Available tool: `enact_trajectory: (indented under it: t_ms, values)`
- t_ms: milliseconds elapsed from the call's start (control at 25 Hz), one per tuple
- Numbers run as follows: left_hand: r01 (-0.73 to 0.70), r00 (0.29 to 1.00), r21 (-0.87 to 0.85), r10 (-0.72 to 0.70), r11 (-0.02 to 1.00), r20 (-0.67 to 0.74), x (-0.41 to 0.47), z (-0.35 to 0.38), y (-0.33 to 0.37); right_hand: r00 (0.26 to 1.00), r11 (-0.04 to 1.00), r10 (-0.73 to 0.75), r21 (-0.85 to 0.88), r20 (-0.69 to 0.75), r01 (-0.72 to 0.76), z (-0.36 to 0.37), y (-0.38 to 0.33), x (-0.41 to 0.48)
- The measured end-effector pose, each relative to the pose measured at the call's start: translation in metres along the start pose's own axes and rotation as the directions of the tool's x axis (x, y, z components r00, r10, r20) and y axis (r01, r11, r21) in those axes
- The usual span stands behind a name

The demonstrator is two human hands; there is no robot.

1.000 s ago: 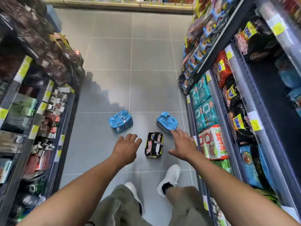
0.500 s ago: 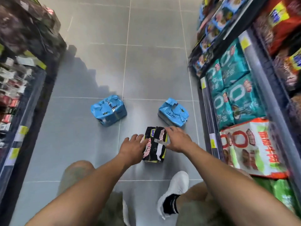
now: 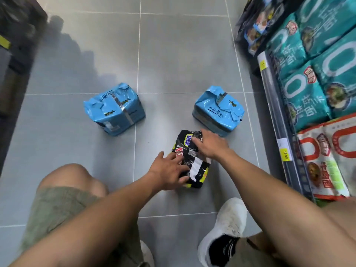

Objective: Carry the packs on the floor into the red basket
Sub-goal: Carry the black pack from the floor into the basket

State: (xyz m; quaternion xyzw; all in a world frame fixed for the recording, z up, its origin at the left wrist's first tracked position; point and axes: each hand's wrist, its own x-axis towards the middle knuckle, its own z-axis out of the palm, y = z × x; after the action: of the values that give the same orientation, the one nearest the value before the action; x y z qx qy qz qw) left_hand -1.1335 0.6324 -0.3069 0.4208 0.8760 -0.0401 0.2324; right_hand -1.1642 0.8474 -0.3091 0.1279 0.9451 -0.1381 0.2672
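A black noodle pack (image 3: 198,168) lies on the grey floor between my hands. My left hand (image 3: 167,170) grips its near left side, with the fingers curled round the edge. At the pack's far end, my right hand (image 3: 210,144) holds the taped top. Two blue packs stand further out on the floor, one to the left (image 3: 114,108) and one to the right (image 3: 218,110), just beyond my right hand. The red basket is not in view.
A shelf unit (image 3: 283,132) with teal and red-and-white noodle bags runs along the right. A dark shelf (image 3: 11,64) borders the left. I am crouched; my knee (image 3: 71,178) and white shoe (image 3: 225,226) are close to the black pack.
I have crouched lower and the view has come closer to the floor. Both hands went from hovering above the black pack to taking hold of it.
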Motion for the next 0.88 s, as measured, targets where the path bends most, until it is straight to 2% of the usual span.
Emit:
enact_trajectory:
  t_ms: [80, 160, 240, 280, 360, 400, 440, 480, 520, 560, 600, 640, 720, 800, 880]
  values:
    - [0.111, 0.994, -0.090, -0.112, 0.990, -0.001, -0.006, 0.007, -0.008, 0.990, 0.990, 0.139, 0.032, 0.005, -0.140, 0.006, 0.003, -0.014]
    - [0.204, 0.976, -0.237, -0.215, 0.950, -0.022, -0.010, 0.013, -0.016, 0.958, 0.956, 0.272, 0.084, 0.096, -0.280, 0.014, 0.015, -0.026]
    - [0.176, 0.968, -0.415, -0.232, 0.893, -0.090, -0.010, 0.018, -0.022, 0.910, 0.885, 0.361, 0.232, 0.205, -0.404, 0.024, 0.023, -0.033]
    - [0.143, 0.959, -0.519, -0.248, 0.843, -0.138, -0.009, 0.020, -0.022, 0.878, 0.808, 0.398, 0.352, 0.267, -0.473, 0.032, 0.027, -0.034]
    - [0.126, 0.909, -0.712, -0.368, 0.691, -0.196, -0.005, 0.022, -0.022, 0.814, 0.558, 0.419, 0.592, 0.403, -0.581, 0.055, 0.032, -0.032]
    - [0.155, 0.868, -0.809, -0.470, 0.568, -0.163, -0.003, 0.020, -0.021, 0.803, 0.405, 0.396, 0.701, 0.445, -0.587, 0.073, 0.036, -0.028]
    - [0.192, 0.816, -0.904, -0.573, 0.382, -0.069, -0.003, 0.018, -0.022, 0.787, 0.252, 0.385, 0.765, 0.482, -0.592, 0.082, 0.033, -0.032]
    - [0.237, 0.756, -0.964, -0.646, 0.122, 0.105, -0.002, 0.019, -0.024, 0.768, 0.067, 0.376, 0.811, 0.519, -0.581, 0.088, 0.028, -0.039]
    - [0.270, 0.704, -0.948, -0.637, -0.168, 0.314, -0.002, 0.023, -0.027, 0.739, -0.088, 0.365, 0.811, 0.566, -0.578, 0.093, 0.026, -0.049]
    - [0.308, 0.668, -0.858, -0.549, -0.411, 0.503, -0.003, 0.034, -0.033, 0.718, -0.216, 0.327, 0.789, 0.614, -0.576, 0.094, 0.020, -0.059]
    - [0.347, 0.660, -0.775, -0.449, -0.529, 0.602, -0.004, 0.045, -0.039, 0.720, -0.302, 0.280, 0.770, 0.635, -0.562, 0.098, 0.020, -0.066]
    - [0.399, 0.655, -0.736, -0.392, -0.547, 0.646, -0.007, 0.060, -0.044, 0.723, -0.352, 0.246, 0.755, 0.645, -0.553, 0.108, 0.024, -0.070]
    - [0.451, 0.648, -0.708, -0.346, -0.544, 0.679, -0.005, 0.082, -0.049, 0.711, -0.388, 0.200, 0.721, 0.674, -0.574, 0.121, 0.027, -0.077]
    - [0.457, 0.682, -0.712, -0.305, -0.533, 0.665, 0.004, 0.082, -0.047, 0.713, -0.451, 0.191, 0.705, 0.675, -0.547, 0.127, 0.027, -0.074]
    - [0.456, 0.716, -0.728, -0.276, -0.512, 0.642, 0.010, 0.074, -0.035, 0.721, -0.429, 0.232, 0.733, 0.654, -0.527, 0.135, 0.029, -0.068]
